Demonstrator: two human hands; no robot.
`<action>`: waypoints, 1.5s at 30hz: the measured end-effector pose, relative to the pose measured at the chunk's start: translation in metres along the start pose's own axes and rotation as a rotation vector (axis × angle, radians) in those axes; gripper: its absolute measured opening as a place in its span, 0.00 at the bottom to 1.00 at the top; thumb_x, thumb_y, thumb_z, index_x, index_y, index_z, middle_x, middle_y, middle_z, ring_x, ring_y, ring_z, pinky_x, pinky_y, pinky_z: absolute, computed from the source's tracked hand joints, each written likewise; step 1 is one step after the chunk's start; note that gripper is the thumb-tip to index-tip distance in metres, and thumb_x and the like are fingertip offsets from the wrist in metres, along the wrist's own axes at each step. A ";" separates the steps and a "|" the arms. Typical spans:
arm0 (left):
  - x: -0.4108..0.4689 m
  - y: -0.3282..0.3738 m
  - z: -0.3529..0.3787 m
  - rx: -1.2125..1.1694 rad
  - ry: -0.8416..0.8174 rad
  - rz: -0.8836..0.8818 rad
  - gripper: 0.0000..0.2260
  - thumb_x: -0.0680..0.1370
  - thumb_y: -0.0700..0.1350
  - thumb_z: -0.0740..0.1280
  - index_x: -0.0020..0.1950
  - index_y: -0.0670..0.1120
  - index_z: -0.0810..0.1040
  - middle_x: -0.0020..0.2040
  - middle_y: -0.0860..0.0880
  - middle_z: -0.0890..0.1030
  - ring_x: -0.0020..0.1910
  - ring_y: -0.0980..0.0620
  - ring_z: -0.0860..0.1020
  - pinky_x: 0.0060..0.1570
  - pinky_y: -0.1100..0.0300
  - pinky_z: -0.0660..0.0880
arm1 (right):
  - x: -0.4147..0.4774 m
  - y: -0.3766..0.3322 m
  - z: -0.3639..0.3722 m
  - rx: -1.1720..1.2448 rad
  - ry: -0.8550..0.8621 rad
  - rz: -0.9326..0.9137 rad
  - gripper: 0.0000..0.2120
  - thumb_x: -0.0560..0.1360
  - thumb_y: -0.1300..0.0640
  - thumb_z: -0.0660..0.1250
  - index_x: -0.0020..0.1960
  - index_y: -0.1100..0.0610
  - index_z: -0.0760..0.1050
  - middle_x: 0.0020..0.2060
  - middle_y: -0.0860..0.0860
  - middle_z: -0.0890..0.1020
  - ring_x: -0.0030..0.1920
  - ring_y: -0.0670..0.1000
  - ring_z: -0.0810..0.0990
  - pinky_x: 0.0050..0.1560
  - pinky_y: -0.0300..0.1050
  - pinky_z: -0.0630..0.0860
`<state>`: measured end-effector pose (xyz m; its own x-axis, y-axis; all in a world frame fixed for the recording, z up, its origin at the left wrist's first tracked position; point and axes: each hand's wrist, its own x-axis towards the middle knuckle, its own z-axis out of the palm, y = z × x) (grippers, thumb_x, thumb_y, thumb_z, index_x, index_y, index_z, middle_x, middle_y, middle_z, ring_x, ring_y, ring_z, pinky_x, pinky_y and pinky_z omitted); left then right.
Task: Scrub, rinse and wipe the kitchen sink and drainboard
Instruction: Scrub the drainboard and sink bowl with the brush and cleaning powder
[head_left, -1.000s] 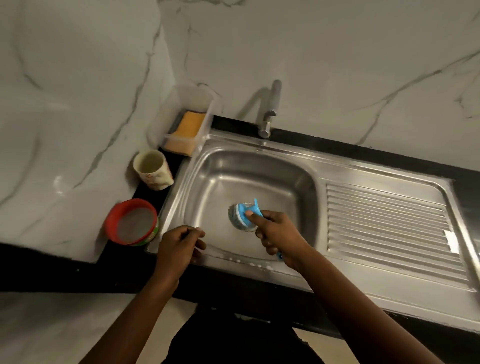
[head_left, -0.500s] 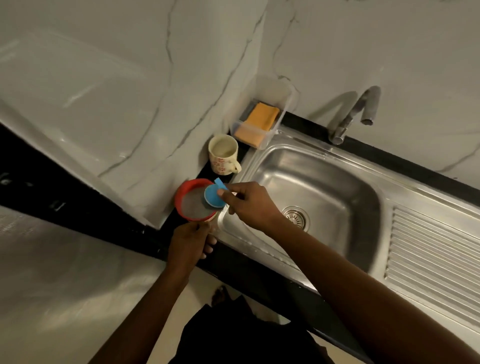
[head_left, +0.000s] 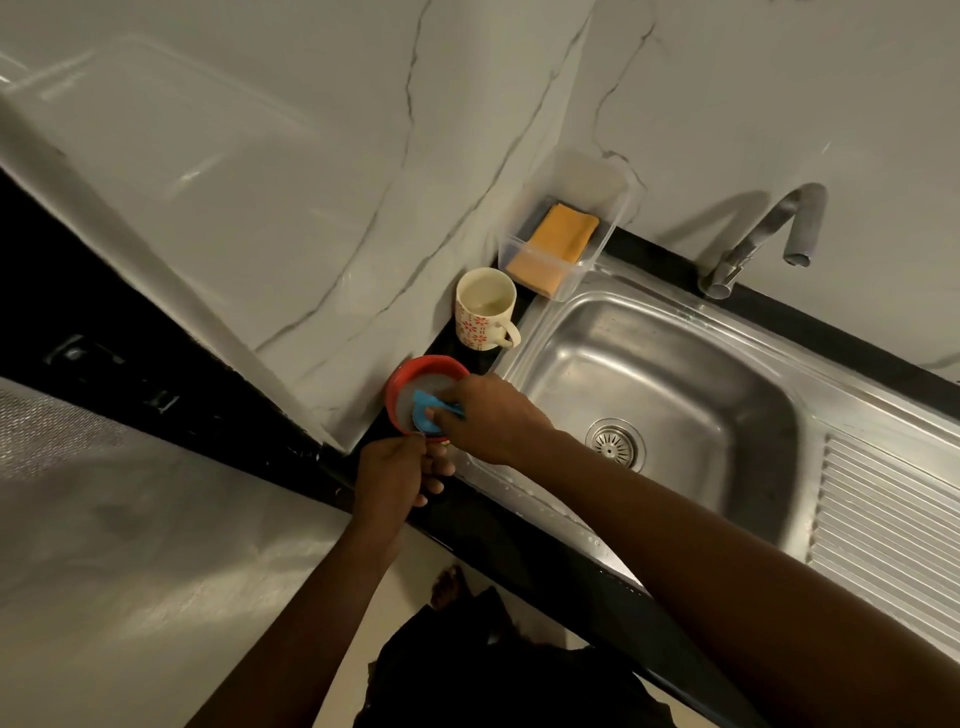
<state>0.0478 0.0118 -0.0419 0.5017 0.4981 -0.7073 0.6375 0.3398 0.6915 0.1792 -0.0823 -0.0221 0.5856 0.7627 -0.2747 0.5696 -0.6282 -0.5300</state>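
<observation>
The steel sink (head_left: 670, 364) has a round drain (head_left: 614, 442) and a ribbed drainboard (head_left: 893, 530) to its right. A red tub of pale cleaning paste (head_left: 415, 375) stands on the black counter at the sink's left corner. My right hand (head_left: 493, 415) grips a blue-handled scrubber (head_left: 427, 410) and presses it down into the tub. My left hand (head_left: 397, 475) holds the tub's near side from below. The scrubber's pad is hidden inside the tub.
A patterned mug (head_left: 484, 307) stands behind the tub. A clear plastic holder (head_left: 597, 208) with an orange sponge (head_left: 558, 244) sits in the corner. The tap (head_left: 763, 234) rises behind the sink. Marble wall panels close off the left and back.
My right hand carried the scrubber out of the sink basin to the red tub and pushed it in. My left hand moved from the sink rim to the tub. The view swung left.
</observation>
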 end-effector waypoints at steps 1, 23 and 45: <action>-0.001 0.000 0.001 -0.006 0.003 -0.002 0.11 0.83 0.43 0.63 0.48 0.40 0.84 0.37 0.45 0.87 0.27 0.53 0.78 0.28 0.59 0.70 | 0.003 0.000 -0.002 -0.023 -0.010 -0.005 0.18 0.83 0.44 0.63 0.62 0.56 0.81 0.47 0.51 0.84 0.44 0.49 0.82 0.44 0.44 0.79; -0.014 0.004 0.002 -0.038 0.023 0.025 0.13 0.84 0.46 0.63 0.46 0.44 0.83 0.39 0.48 0.88 0.33 0.52 0.79 0.34 0.58 0.72 | 0.024 -0.016 0.007 -0.042 0.044 -0.009 0.18 0.83 0.44 0.63 0.63 0.55 0.80 0.47 0.49 0.83 0.44 0.49 0.80 0.44 0.41 0.75; -0.060 0.015 0.124 0.156 -0.212 0.169 0.09 0.81 0.41 0.66 0.45 0.39 0.83 0.36 0.42 0.86 0.29 0.48 0.77 0.27 0.62 0.70 | -0.160 0.118 -0.112 1.155 0.093 0.489 0.19 0.81 0.42 0.69 0.62 0.57 0.81 0.34 0.50 0.74 0.27 0.45 0.62 0.24 0.38 0.57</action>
<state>0.0999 -0.1120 -0.0070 0.7085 0.3537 -0.6106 0.6087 0.1313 0.7824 0.2176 -0.2963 0.0493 0.6577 0.4453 -0.6076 -0.5268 -0.3046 -0.7935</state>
